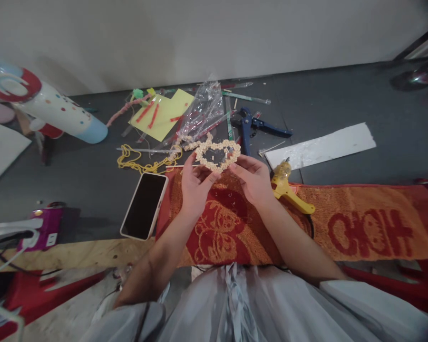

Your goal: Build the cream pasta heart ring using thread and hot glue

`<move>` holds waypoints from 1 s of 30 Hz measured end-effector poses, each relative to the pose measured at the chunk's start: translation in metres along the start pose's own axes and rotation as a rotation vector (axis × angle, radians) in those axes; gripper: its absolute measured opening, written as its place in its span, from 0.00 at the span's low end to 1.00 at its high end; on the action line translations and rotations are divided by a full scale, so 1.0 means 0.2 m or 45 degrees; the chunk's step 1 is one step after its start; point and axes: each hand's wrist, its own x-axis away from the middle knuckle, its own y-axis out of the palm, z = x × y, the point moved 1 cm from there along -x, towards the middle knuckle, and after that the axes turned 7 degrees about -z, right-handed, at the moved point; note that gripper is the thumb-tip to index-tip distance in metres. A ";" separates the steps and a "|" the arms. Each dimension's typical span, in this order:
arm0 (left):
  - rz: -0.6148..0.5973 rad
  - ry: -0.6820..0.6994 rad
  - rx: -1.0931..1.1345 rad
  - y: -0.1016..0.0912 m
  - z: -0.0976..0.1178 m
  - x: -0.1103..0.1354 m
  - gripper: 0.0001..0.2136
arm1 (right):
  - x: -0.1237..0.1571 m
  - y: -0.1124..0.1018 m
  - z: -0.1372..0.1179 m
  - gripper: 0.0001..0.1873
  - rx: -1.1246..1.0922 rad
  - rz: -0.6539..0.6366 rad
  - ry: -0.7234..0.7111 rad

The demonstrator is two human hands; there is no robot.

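Observation:
Between my two hands is a cream heart-shaped ring [218, 167], built from many small pale pieces, with an open middle. My left hand [197, 183] grips its lower left side between thumb and fingers. On its right side, my right hand [251, 176] pinches the edge the same way. The heart is held above an orange and red towel [221, 223]. To the right of my right hand lies a yellow glue gun [288, 190] with its nozzle pointing away from me. A phone [144, 205] with a dark screen rests left of my left wrist.
Behind the heart lie a blue-handled cutter [248, 126], clear plastic wrap [205, 107] and yellow paper [162, 114] with red strips. Yellow yarn [139, 161] and a white strip [328, 145] flank them. A tall bottle [66, 111] and a purple power block [52, 225] are at left.

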 end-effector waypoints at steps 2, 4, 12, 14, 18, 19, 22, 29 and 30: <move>-0.001 0.001 -0.001 0.00 0.00 0.00 0.40 | 0.00 0.00 0.00 0.16 0.004 0.018 0.001; -0.001 0.001 -0.005 0.00 0.00 0.00 0.39 | 0.00 0.00 0.00 0.16 0.032 0.011 -0.001; -0.023 -0.004 -0.009 0.00 0.00 0.00 0.38 | 0.00 -0.01 0.01 0.17 0.063 -0.031 -0.030; -0.024 -0.001 -0.012 0.00 0.00 0.00 0.39 | 0.00 -0.01 0.01 0.17 0.075 -0.042 -0.036; -0.023 0.004 0.001 0.00 0.00 0.00 0.39 | 0.00 -0.01 0.01 0.18 0.065 -0.034 -0.036; -0.024 0.002 0.004 0.00 0.00 0.00 0.40 | 0.00 -0.01 0.01 0.18 0.059 -0.029 -0.035; -0.023 -0.003 -0.001 0.00 0.00 0.00 0.40 | 0.00 0.00 0.00 0.19 0.052 -0.011 -0.030; -0.033 0.004 -0.038 0.00 0.00 0.00 0.39 | -0.01 -0.01 0.01 0.18 0.084 -0.011 -0.032; -0.034 0.003 -0.036 0.00 0.00 0.00 0.39 | -0.01 -0.02 0.01 0.18 0.084 -0.012 -0.034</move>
